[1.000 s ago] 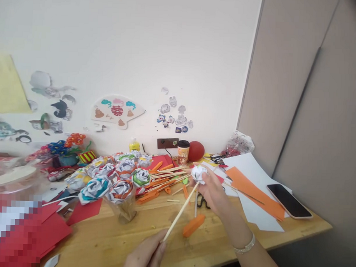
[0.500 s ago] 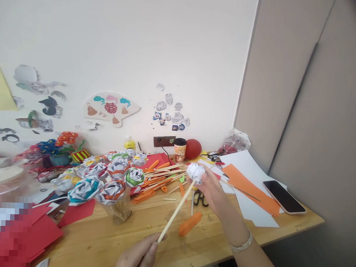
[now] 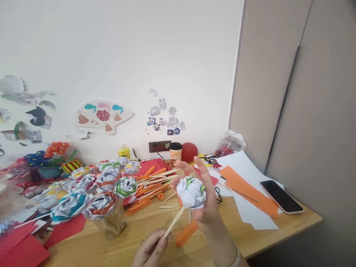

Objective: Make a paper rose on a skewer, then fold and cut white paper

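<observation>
A white folded paper flower (image 3: 191,192) with green edges sits on the top of a thin wooden stick (image 3: 173,221). My right hand (image 3: 206,198) cups the flower from behind, fingers curled round it. My left hand (image 3: 149,252) pinches the lower end of the stick near the bottom of the view. Both are raised above the wooden table (image 3: 151,241).
A glass jar (image 3: 113,222) of finished paper flowers (image 3: 100,193) stands left of my hands. Loose sticks and orange strips (image 3: 154,181) lie behind. An orange piece (image 3: 186,235), white and orange sheets (image 3: 246,182), a phone (image 3: 281,196), a cup (image 3: 175,153) and red paper (image 3: 19,244) surround them.
The flower on its stick has come closer and turned up toward me, showing its green edges. My right hand opened around it, and the view has shifted a little to the right.
</observation>
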A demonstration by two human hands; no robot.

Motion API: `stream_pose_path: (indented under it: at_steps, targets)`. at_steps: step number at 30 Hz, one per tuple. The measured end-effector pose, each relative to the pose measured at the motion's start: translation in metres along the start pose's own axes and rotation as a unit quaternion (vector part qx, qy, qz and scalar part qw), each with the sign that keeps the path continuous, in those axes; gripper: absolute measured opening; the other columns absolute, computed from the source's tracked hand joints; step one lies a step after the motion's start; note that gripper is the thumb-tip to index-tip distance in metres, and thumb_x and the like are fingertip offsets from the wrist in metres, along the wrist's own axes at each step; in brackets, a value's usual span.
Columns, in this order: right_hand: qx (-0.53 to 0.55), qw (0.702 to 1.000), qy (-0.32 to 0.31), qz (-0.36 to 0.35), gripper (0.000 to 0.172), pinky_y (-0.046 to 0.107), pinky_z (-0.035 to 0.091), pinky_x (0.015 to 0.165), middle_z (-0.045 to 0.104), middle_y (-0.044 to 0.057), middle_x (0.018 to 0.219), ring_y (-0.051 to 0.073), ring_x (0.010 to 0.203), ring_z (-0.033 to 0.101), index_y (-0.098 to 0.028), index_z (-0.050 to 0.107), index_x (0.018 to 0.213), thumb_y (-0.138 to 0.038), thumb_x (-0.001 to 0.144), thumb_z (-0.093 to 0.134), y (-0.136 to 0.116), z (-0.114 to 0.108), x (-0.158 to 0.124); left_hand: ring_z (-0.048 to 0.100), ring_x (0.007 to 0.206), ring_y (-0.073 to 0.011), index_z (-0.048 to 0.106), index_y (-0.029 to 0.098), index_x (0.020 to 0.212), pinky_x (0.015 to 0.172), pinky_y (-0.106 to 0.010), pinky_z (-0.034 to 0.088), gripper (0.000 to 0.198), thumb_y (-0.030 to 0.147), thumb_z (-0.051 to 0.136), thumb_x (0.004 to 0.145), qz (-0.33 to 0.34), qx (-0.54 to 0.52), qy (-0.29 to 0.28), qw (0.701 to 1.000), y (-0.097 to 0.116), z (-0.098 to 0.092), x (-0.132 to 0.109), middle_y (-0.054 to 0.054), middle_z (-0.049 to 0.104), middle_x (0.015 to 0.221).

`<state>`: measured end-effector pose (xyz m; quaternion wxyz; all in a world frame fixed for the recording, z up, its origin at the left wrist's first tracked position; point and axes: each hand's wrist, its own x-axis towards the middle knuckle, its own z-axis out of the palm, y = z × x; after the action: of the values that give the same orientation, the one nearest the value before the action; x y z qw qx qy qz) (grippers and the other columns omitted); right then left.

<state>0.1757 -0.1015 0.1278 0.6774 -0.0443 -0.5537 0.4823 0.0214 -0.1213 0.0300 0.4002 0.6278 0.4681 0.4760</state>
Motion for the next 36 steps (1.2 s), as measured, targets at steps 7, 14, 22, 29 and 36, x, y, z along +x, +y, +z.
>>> stream_pose_path:
  at_steps: [7,14,22,29,36]
  targets:
    - [0.033,0.998,-0.043,-0.023,0.084,0.037,0.049,0.064,0.057,0.005,0.094,0.018,0.063,0.059,-0.036,0.032,0.124,-0.05,0.053,0.074,0.011,0.011,-0.002,0.05,0.066,-0.0159,0.064,0.019,0.071,0.064,-0.025,0.043,0.04,0.056,0.049,0.073,0.011,-0.039,-0.056,0.998,-0.02,0.005,0.013,-0.002,0.055,0.066]
    - [0.02,0.999,-0.048,-0.004,0.065,0.031,0.048,0.051,0.056,0.002,0.083,0.018,0.062,0.058,-0.033,0.043,0.113,-0.04,0.056,0.075,0.011,0.016,-0.007,0.053,0.075,-0.0191,0.066,0.02,0.075,0.073,-0.028,0.045,0.037,0.054,0.05,0.073,0.021,-0.043,-0.039,0.998,-0.034,0.003,0.019,-0.003,0.061,0.074]
    - [0.028,0.997,-0.064,-0.03,0.057,0.03,0.048,0.053,0.055,0.002,0.085,0.016,0.063,0.058,-0.031,0.043,0.113,-0.038,0.063,0.071,0.017,0.023,-0.007,0.055,0.076,-0.0207,0.068,0.02,0.08,0.073,-0.029,0.045,0.043,0.059,0.053,0.067,0.032,-0.058,-0.016,0.998,-0.03,0.003,0.02,-0.004,0.065,0.078]
    - [-0.003,0.998,-0.06,-0.026,0.087,0.034,0.048,0.063,0.05,0.01,0.113,0.018,0.07,0.058,-0.03,0.034,0.123,-0.052,0.049,0.075,0.021,0.006,-0.003,0.044,0.06,-0.0145,0.062,0.017,0.068,0.06,-0.025,0.038,0.044,0.059,0.049,0.07,0.03,-0.054,-0.029,0.998,-0.025,0.002,0.014,0.0,0.049,0.06]
    - [0.039,0.999,-0.035,-0.016,0.067,0.03,0.047,0.058,0.058,0.005,0.089,0.018,0.07,0.059,-0.028,0.039,0.121,-0.041,0.063,0.071,0.029,0.018,-0.011,0.036,0.058,-0.0128,0.058,0.016,0.067,0.058,-0.024,0.032,0.046,0.061,0.046,0.071,0.023,-0.068,-0.026,0.997,-0.024,0.0,0.006,0.003,0.038,0.058]
